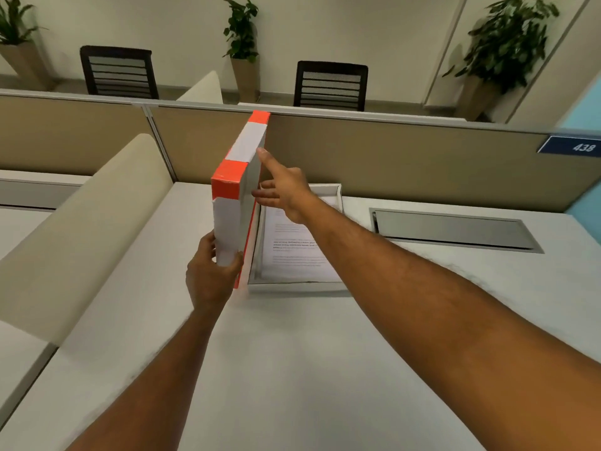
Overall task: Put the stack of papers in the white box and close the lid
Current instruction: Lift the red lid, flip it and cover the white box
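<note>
The white box (296, 285) lies open on the desk, and the stack of printed papers (294, 252) rests inside it. Its lid (232, 203), white with orange corners, stands almost upright along the box's left side. My left hand (211, 275) grips the lid's near lower edge. My right hand (283, 187) reaches over the box with fingers spread, the index fingertip touching the lid's inner face near its top.
A beige partition (390, 157) runs behind the desk, with a blue "438" sign (572, 145) at right. A metal cable hatch (455, 231) sits in the desk right of the box. A beige divider (78, 232) slants at left. Chairs and plants stand beyond.
</note>
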Demonstrator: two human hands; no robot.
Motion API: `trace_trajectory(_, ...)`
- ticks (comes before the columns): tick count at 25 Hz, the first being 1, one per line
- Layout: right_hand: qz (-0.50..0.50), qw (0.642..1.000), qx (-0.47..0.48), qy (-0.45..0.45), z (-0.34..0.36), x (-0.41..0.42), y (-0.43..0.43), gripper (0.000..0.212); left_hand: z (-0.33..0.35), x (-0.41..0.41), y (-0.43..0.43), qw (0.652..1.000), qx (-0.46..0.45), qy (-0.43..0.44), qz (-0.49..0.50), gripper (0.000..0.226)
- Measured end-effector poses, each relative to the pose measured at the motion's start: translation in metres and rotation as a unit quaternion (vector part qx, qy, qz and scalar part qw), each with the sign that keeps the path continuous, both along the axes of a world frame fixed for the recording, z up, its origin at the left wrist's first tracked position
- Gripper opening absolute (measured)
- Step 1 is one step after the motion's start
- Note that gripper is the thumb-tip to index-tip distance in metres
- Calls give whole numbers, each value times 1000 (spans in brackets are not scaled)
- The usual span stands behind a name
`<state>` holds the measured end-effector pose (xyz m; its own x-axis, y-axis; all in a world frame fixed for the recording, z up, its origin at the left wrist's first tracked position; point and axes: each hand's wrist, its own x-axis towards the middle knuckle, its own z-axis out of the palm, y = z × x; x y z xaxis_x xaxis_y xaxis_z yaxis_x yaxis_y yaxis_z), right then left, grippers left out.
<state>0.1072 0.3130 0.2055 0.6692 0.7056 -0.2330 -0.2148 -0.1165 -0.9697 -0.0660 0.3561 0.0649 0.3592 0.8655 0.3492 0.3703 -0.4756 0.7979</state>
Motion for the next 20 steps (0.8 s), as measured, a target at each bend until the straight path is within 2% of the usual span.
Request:
trace_trajectory(5, -12, 999, -30, 0, 10, 5, -9, 78, -11, 11, -24, 996, 67, 67, 0, 60)
trace_trajectory(7, -13, 996, -78, -48, 7, 4, -12, 75, -19, 17, -37, 992, 82, 93, -1, 63)
trace_trajectory(11, -64, 976, -138, -158, -19, 25, -39, 50, -33, 19, -46, 992, 76, 93, -38, 68)
trace_trajectory(13, -79, 978, -125, -145, -37, 39, -59, 51, -42, 16, -45, 996, 30, 59, -55, 70)
trace_trajectory(15, -87, 981, -113, -129, -58, 45, -75, 54, -53, 15, -43, 996, -84, 11, 1, 79)
trace_trajectory(17, -95, 980, -118, -126, -80, 49, -86, 60, -60, 17, -37, 969, -235, 3, 71, 82)
trace_trajectory(18, -104, 980, -120, -120, -90, 53, -92, 64, -64, 19, -33, 956, -283, 16, 73, 78)
trace_trajectory(20, -124, 980, -116, -100, -107, 60, -105, 67, -66, 25, -29, 947, -319, 29, 34, 70)
